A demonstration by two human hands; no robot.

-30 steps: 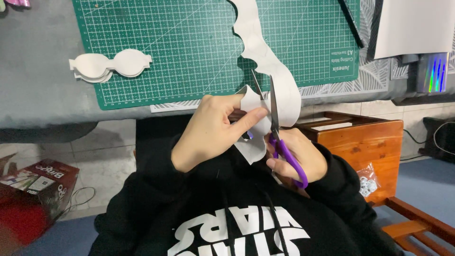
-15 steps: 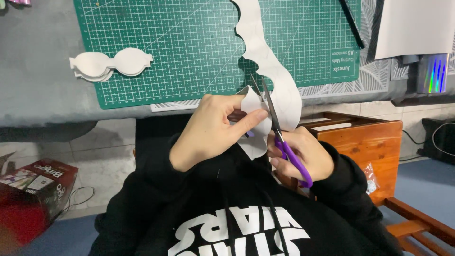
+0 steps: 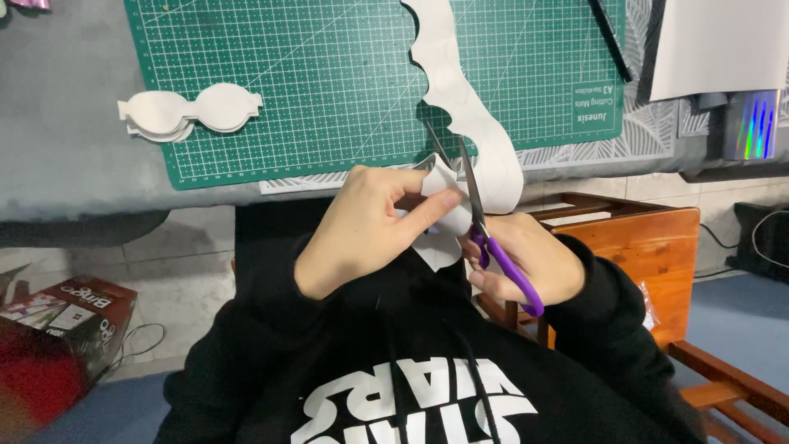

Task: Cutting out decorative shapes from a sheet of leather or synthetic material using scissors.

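Left hand (image 3: 370,226): curled, thumb and fingers pinching the small white paper cut-out piece (image 3: 444,215) in front of the chest, just below the table edge.
Red cardboard box (image 3: 57,329): on the floor at lower left, beside a thin grey cable.
Grey table surface (image 3: 66,148): spans the top of the view; carries the mat and the paper shapes.
Stack of white double-lobed paper shapes (image 3: 185,113): lies flat on the left edge of the mat, well apart from both hands.
Green gridded cutting mat (image 3: 329,74): lies on the grey table surface, its near edge just above the hands.
Small white paper cut-out piece: held upright between the left fingers, touching the scissor blades on its right side.
Long white wavy-edged paper strip (image 3: 460,99): runs from the top of the mat down over the table edge to the scissors, where it meets the held piece.
Purple-handled scissors with metal blades (image 3: 485,222): blades parted and pointing up toward the mat, paper between them.
Right hand (image 3: 526,263): closed round the purple handles, fingers through the loops, just right of the left hand.
Black pen-like stick (image 3: 610,37): lies slantwise at the mat's upper right corner.
White paper sheet (image 3: 723,45): rests at the table's far right.
Orange wooden chair frame (image 3: 649,247): stands behind the right forearm.
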